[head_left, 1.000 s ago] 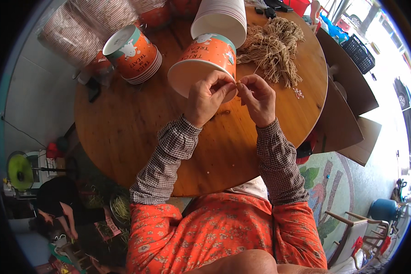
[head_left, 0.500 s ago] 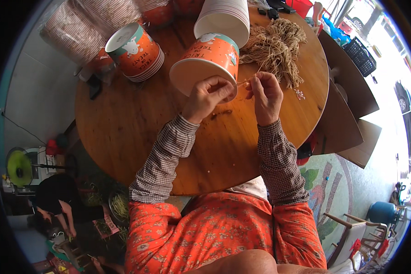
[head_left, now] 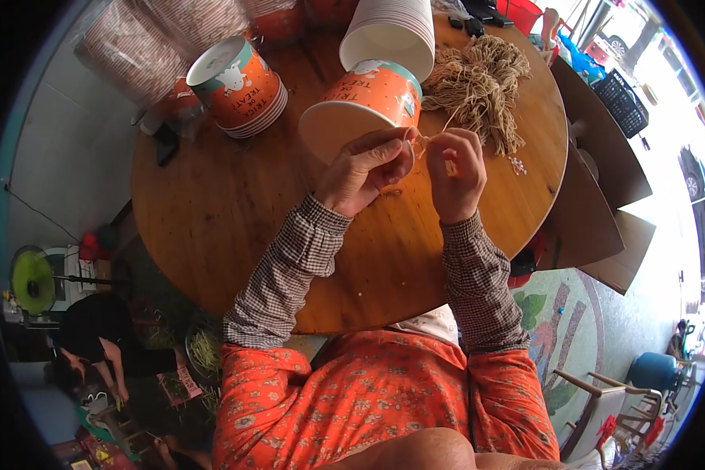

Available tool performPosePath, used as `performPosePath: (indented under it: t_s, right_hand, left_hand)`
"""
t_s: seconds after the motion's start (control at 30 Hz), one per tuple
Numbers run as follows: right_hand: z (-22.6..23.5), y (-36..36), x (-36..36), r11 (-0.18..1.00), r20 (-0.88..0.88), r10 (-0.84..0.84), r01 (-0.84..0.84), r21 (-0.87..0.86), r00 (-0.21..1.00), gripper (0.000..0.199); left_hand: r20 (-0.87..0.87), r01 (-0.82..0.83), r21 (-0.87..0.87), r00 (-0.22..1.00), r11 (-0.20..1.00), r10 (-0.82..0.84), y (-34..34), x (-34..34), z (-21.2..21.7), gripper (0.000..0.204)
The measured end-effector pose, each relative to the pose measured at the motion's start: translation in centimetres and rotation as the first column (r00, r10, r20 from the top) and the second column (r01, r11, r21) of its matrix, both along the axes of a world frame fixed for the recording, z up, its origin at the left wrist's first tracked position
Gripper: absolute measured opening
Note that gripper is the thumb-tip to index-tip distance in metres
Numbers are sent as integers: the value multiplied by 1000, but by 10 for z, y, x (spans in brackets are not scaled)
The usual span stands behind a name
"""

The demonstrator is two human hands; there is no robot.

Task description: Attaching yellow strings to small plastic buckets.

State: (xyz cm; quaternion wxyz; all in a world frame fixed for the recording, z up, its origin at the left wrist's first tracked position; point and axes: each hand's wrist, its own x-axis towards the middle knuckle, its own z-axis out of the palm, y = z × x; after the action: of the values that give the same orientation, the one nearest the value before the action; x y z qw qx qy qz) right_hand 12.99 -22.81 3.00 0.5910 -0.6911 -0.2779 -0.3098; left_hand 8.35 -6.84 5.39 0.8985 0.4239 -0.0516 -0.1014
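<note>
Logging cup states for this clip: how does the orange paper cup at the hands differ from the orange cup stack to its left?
The orange paper cup is a single cup, tipped with its open mouth facing the person, the left hand at its rim. The orange cup stack is several nested cups, white bottom uppermost, untouched. Both share the orange print and teal band.

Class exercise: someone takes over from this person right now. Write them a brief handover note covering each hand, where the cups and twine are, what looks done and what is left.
Left hand: fingers pinch at the side of the orange paper cup, which lies on its side on the round wooden table.
Right hand: pinches a strand of tan twine running to the same spot on the cup.
Twine bundle lies behind the hands; a white cup stack and an orange cup stack wait beyond.
Done: strand brought to the cup.
Left: whether it is tied cannot be told; probably finish fastening.
</note>
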Motion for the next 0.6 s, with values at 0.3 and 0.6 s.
performPosePath:
  t_s: [0.3,0.6]
  right_hand:
    - [-6,-3,-3,984,-71,177,-176,24,982,19]
    - [-10,-4,3,877,-344,476,-406,256,810,17]
  left_hand:
    - [287,-269,554,950,788,123,-12,2,-12,20]
    - [485,-444,550,859,708,162,-7,2,-8,16]
